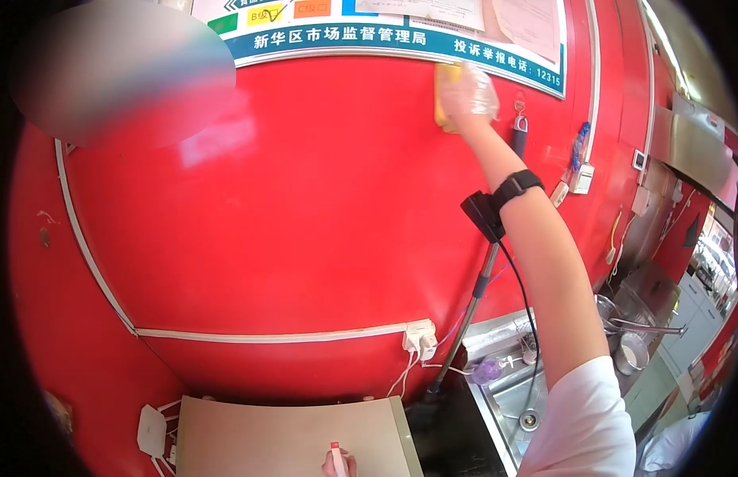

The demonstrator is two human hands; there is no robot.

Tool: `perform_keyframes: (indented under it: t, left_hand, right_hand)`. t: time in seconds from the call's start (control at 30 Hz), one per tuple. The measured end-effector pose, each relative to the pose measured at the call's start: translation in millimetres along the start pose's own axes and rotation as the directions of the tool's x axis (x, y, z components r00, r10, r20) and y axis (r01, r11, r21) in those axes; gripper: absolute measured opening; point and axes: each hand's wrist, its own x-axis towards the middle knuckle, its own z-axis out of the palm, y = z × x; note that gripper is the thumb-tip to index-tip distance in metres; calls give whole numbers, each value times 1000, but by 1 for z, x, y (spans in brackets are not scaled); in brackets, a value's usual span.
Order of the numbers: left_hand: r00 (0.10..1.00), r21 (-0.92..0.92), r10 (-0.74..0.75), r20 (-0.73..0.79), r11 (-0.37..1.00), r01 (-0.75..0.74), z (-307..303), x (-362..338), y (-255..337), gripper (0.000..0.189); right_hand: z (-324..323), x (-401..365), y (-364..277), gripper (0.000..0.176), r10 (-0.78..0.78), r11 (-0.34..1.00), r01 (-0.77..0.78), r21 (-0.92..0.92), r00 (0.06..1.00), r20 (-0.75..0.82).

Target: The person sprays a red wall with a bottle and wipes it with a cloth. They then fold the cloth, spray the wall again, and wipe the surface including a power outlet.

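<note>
Gripping yellow cloth (perhaps sponge) against glossy wall: gloved right hand.

Covered by a shiny, crinkled plastic glove at the right hand, with matt cloth against it, smooth glossy wall behind, paper sheets above and shiny metal sink far below.

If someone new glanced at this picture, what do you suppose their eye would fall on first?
Probably the bright red wall filling the middle of the view. Next, perhaps, the bare right arm reaching up from the lower right, its plastic-gloved right grip at a yellow pad just under the notice board. Low at the centre, the left grip holds a red-tipped white object.
</note>
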Motion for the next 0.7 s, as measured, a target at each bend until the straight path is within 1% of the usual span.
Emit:
perform_keyframes:
  t: [0.03,0.07,0.1,0.13,0.17,0.2,0.23,0.27,0.3,0.33,0.4,0.43,0.47,0.5,0.53,0.57,0.6,0.63,0.67,0.7]
  left_hand:
    - [994,-194,-98,-38,977,89,0,-2,6,13]
    - [978,-384,-201,-52,908,166,2,-2,10,13]
    - [978,-391,-201,-46,905,168,6,-1,13,13]
    - [985,-343,-160,-70,931,127,7,-1,16,13]
    - [989,-291,-118,-92,953,87,7,-2,18,12]
    - [991,-241,-73,-115,969,43,10,-2,19,12]
    - [991,-244,-73,-116,969,43,11,-1,19,12]
    - [988,-154,-44,-145,988,22,11,-2,17,11]
    - [985,-63,-13,-172,998,2,10,-2,16,11]
    - [984,-68,-17,-175,998,5,9,-2,15,11]
    - [976,-171,-162,-145,976,137,11,-3,18,10]
    - [976,-174,-164,-141,975,139,12,-1,23,10]
    - [921,-493,-374,-106,825,278,11,2,28,10]
    - [834,-746,-551,-3,557,365,10,4,34,10]
    - [832,-746,-555,2,553,371,10,2,28,10]
    - [967,-274,-193,-163,951,144,8,0,17,11]
    - [971,295,223,-90,937,-188,10,0,19,11]
    - [984,175,132,-120,978,-110,9,-3,21,13]
    - [984,169,132,-121,979,-111,7,-2,24,13]
    - [983,150,150,-107,980,-133,5,-1,26,14]
  right_hand:
    - [-16,0,0,26,-3,995,4,-98,1000,8]
    - [-11,0,-4,26,-12,995,12,-103,1000,6]
    - [0,-3,-10,24,-71,979,61,-192,996,-46]
    - [6,-8,-19,23,-127,955,97,-282,988,-90]
    - [9,-14,-25,20,-219,957,193,-215,970,-103]
    - [11,-14,-29,21,-309,937,290,-196,948,-73]
    - [6,-11,-26,23,-269,942,255,-216,962,-36]
    - [-3,-7,-21,24,-227,947,221,-235,974,2]
    - [-9,1,-9,28,-134,965,140,-220,990,45]
    - [-12,5,3,27,-9,989,13,-148,1000,23]
    - [-12,6,12,26,-8,983,-5,-185,998,-70]
    - [-7,6,7,31,-26,974,6,-227,996,-86]
    - [3,4,1,36,-39,964,10,-267,994,-102]
    - [7,0,-11,36,-91,961,69,-267,993,-73]
    - [13,0,-17,36,-151,955,130,-267,987,-58]
    - [11,2,-16,36,-169,958,161,-236,985,-13]
    - [9,4,-15,36,-187,961,190,-202,982,31]
    - [3,6,-8,33,-194,962,195,-193,981,25]
    - [-8,10,0,30,-201,962,201,-184,979,18]
    - [-15,11,5,32,-115,979,115,-166,993,8]
